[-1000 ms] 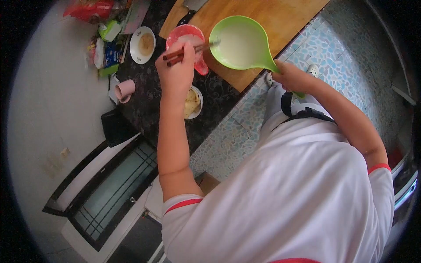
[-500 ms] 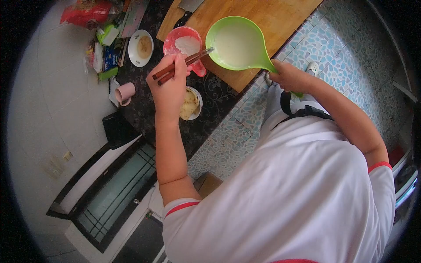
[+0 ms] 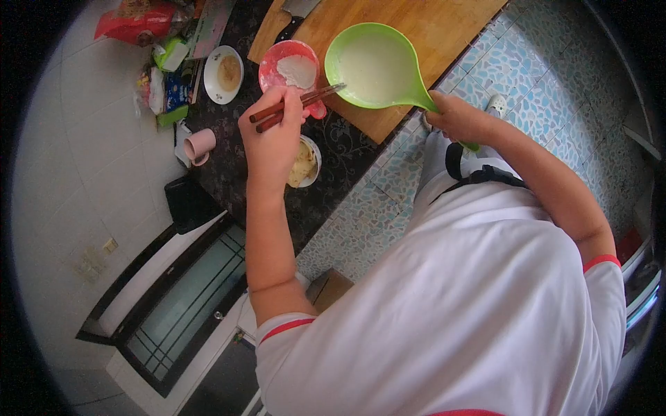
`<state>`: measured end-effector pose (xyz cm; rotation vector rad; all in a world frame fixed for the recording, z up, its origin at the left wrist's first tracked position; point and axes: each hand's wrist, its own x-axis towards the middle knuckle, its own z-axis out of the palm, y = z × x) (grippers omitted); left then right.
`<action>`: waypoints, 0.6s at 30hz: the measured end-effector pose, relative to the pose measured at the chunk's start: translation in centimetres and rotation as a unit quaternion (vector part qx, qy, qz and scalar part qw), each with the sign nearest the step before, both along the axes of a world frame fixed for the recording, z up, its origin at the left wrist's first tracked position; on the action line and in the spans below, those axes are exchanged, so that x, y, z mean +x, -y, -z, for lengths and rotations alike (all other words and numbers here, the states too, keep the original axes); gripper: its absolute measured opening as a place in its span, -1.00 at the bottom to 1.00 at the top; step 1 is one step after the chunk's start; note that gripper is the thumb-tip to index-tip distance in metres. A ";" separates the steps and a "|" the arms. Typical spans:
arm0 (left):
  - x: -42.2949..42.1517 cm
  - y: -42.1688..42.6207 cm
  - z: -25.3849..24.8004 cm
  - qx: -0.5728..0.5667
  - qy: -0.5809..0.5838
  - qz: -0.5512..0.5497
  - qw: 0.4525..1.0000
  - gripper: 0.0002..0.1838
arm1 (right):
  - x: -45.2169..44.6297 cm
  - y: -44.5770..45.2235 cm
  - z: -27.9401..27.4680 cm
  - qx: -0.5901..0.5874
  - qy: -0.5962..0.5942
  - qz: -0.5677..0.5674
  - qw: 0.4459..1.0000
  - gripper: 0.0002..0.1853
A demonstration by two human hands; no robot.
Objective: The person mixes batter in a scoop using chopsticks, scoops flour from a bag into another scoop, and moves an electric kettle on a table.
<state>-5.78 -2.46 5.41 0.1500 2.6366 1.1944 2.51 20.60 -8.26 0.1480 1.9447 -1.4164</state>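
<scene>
Two gripping hands above the dark table [image 3: 342, 147].
Left hand [image 3: 272, 132], arm outstretched, grips brown chopsticks [image 3: 312, 96], tips at the edge of the green scoop [image 3: 375, 67] of pale liquid; right hand [image 3: 458, 119], elbow bent, is closed round its handle. Beyond lie the wooden board [image 3: 444, 35] and red bowl [image 3: 269, 64].

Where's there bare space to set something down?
The dark counter is bare between the pink mug and left arm, and the wooden board beyond the green dipper. It's crowded at the red bowl, by the left hand and chopsticks, and among the packets by the wall.
</scene>
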 end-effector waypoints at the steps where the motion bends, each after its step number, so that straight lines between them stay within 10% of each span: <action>1: -0.2 0.0 0.1 -0.006 0.014 0.001 1.000 -0.77 | 0.0 0.0 0.4 0.002 -0.003 -0.002 1.000 -0.68; 18: 0.3 -0.7 1.8 0.048 -0.011 -0.022 0.999 -0.75 | 0.2 0.0 0.1 0.016 0.008 -0.012 1.000 -0.67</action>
